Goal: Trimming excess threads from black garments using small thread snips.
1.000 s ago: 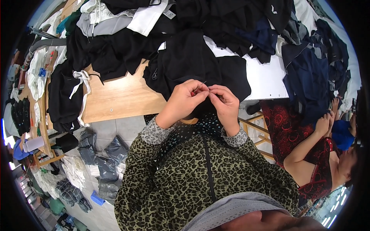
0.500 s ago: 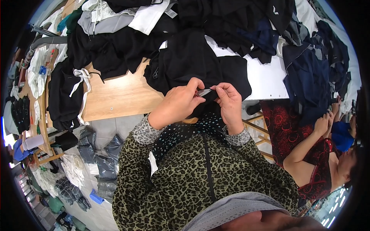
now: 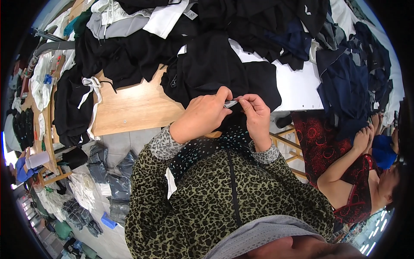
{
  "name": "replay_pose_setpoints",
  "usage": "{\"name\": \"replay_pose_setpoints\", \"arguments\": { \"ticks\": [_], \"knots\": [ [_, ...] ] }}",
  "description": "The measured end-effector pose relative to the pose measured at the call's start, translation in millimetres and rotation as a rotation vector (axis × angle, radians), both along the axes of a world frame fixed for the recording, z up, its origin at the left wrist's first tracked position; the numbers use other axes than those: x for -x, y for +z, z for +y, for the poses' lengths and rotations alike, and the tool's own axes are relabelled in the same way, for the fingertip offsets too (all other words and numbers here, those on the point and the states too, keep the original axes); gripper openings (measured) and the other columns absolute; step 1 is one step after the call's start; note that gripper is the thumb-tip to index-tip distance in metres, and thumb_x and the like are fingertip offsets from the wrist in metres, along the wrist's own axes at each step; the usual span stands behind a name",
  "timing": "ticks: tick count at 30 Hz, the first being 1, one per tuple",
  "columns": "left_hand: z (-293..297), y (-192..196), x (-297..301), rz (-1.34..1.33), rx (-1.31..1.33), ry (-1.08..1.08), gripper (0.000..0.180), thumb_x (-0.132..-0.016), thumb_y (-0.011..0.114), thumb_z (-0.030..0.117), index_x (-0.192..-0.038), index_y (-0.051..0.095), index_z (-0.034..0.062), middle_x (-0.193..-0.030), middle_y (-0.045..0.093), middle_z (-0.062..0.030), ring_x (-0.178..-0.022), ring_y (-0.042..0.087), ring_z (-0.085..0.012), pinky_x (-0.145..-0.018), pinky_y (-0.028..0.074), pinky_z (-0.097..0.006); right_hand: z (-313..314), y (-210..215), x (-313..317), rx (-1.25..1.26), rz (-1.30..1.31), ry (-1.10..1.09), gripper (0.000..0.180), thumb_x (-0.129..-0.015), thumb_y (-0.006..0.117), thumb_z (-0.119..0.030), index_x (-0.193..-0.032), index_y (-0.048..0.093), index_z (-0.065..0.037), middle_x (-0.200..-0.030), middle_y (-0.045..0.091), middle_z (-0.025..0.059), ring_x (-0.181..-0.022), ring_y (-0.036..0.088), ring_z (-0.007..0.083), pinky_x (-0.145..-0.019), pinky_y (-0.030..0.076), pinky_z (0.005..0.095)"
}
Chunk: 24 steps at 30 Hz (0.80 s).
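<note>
My left hand is closed around a pair of small silver thread snips, whose blades point toward my right hand. Thumb and forefinger of my right hand pinch together right at the snips' tips. What that pinch holds is too small to make out. Both hands are over the near edge of a black garment, which lies spread on the table in front of me and hides part of the work.
Black clothes heap along the far side of the wooden table. Navy garments hang over the right end, where another person's arm rests close by. Plastic-wrapped packs lie on the floor to the left.
My left hand has shifted slightly to the right, bringing the snips closer to my right fingertips. My right hand has hardly moved.
</note>
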<state>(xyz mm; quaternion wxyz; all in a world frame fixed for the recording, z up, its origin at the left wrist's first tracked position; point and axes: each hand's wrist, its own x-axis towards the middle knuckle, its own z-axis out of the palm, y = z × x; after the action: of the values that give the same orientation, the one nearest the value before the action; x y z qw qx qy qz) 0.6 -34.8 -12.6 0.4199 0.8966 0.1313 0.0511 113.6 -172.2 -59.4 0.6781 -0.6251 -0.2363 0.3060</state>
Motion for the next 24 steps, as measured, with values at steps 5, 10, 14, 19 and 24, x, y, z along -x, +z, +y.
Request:
{"name": "replay_pose_setpoints", "arguments": {
  "ticks": [5,10,14,19,24],
  "knots": [
    [0.3,1.7,-0.4,0.032,-0.003,-0.005,0.029,-0.082,0.063,0.011,-0.102,0.043,0.0028,-0.073,0.06,-0.0164,-0.072,0.061,-0.0359,-0.06,0.045,-0.041,-0.9,-2.7,-0.3,0.009,-0.04,0.01,0.009,-0.09,0.057,-0.006,-0.092,0.06,0.001,-0.086,0.064,0.0018,-0.073,0.052,0.0035,-0.066,0.042,0.0169],
    [3.3,-0.2,2.2,0.008,0.014,0.005,0.029,-0.081,0.063,0.011,-0.101,0.044,0.0026,-0.074,0.061,-0.0175,-0.072,0.061,-0.0358,-0.061,0.046,-0.041,-0.2,-1.0,-1.7,0.021,0.059,0.011,0.01,-0.092,0.055,-0.01,-0.092,0.059,0.0,-0.088,0.065,0.0022,-0.075,0.054,0.0038,-0.065,0.043,0.0172],
    [2.1,2.1,3.3,0.01,0.075,0.021,0.029,-0.081,0.063,0.011,-0.101,0.043,0.0025,-0.075,0.061,-0.0184,-0.073,0.061,-0.036,-0.062,0.046,-0.041,0.2,-2.7,-4.8,0.0,0.263,0.005,0.01,-0.092,0.055,-0.011,-0.095,0.057,-0.002,-0.091,0.064,0.0041,-0.077,0.057,0.0058,-0.065,0.046,0.0186],
    [0.7,-2.8,0.8,0.008,0.058,0.01,0.031,-0.081,0.063,0.011,-0.102,0.042,0.0026,-0.075,0.061,-0.0184,-0.073,0.061,-0.0361,-0.062,0.046,-0.041,2.2,1.7,-2.0,0.006,0.261,0.012,0.01,-0.093,0.055,-0.012,-0.093,0.058,-0.003,-0.09,0.065,0.0015,-0.077,0.056,0.0035,-0.065,0.044,0.017],
    [-0.2,-1.3,-1.8,0.011,0.046,-0.002,0.03,-0.081,0.063,0.011,-0.102,0.042,0.0025,-0.075,0.061,-0.0183,-0.073,0.061,-0.0361,-0.062,0.046,-0.041,0.9,3.2,-1.0,0.071,0.092,0.021,0.009,-0.093,0.054,-0.011,-0.093,0.058,-0.003,-0.09,0.065,0.0008,-0.076,0.055,0.003,-0.065,0.043,0.0173]
  ]
}}
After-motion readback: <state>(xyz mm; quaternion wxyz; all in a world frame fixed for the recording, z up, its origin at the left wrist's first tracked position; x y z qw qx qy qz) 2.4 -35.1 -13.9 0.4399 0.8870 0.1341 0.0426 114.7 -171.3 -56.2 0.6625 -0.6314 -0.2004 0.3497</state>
